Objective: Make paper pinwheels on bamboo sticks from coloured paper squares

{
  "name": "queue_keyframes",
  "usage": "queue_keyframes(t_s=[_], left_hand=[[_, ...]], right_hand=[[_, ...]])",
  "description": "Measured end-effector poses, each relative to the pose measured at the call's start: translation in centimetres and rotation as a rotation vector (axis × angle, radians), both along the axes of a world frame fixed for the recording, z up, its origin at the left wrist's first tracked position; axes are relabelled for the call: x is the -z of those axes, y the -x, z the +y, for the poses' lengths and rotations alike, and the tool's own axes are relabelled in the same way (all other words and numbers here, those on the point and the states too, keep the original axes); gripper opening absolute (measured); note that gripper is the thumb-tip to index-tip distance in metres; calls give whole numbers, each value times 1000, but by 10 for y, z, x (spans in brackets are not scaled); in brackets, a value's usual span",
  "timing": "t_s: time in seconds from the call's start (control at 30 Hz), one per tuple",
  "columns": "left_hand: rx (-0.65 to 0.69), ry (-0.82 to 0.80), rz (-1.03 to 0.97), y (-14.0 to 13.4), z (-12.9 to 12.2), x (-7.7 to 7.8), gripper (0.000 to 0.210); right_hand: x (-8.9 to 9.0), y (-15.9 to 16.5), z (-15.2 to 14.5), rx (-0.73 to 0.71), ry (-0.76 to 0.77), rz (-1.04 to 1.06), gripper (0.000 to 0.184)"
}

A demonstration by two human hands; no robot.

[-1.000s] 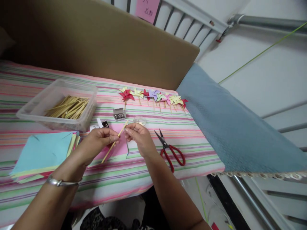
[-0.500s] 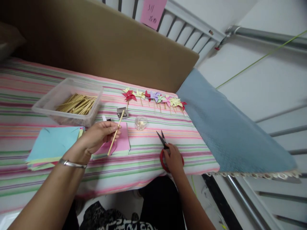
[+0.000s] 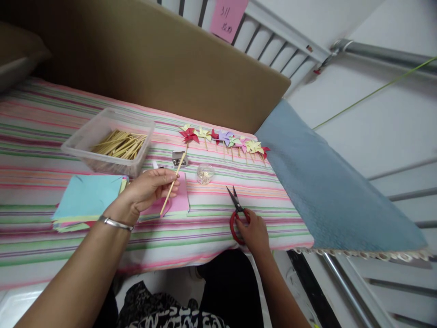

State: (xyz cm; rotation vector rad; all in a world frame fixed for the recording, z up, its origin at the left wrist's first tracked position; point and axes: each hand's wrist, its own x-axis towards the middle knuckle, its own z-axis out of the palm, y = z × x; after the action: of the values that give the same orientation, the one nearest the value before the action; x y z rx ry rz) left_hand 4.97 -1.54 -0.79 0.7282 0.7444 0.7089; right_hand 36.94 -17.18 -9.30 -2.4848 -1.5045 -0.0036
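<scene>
My left hand [image 3: 152, 187] pinches a thin wooden stick [image 3: 172, 184], held at a slant above a pink paper sheet [image 3: 183, 197]. The hand covers part of that sheet. To the right, the fingers of my right hand [image 3: 256, 231] are closed on the red handle of the scissors [image 3: 236, 206], whose dark blades lie slightly apart and point away from me. Just beyond the stick stands a small open box [image 3: 179, 159] with small metal pieces. A round clear container [image 3: 205, 174] of tiny pale pieces sits between my hands.
A clear plastic box [image 3: 73, 146] holds many wooden sticks [image 3: 119, 145]. Nearer me lies a stack of coloured paper [image 3: 89, 196], blue on top. Several paper pinwheels [image 3: 223, 136] line the back of the striped cloth [image 3: 211, 232], before a brown board [image 3: 164, 68].
The whole view has shifted slightly. My right hand has slid a little to the right at the scissors' handle, showing more of it. My left hand still holds the stick over the paper.
</scene>
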Motion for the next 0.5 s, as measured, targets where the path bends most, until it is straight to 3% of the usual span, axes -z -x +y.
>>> queue_keyframes(t_s=[0.3,0.5], left_hand=[[22,-86,84,-11,-6,6,28],[55,-150,115,-14,-10,9,42]], right_hand=[[-22,8,8,66,108,104,56],[-23,3,1,90,-3,174,64]])
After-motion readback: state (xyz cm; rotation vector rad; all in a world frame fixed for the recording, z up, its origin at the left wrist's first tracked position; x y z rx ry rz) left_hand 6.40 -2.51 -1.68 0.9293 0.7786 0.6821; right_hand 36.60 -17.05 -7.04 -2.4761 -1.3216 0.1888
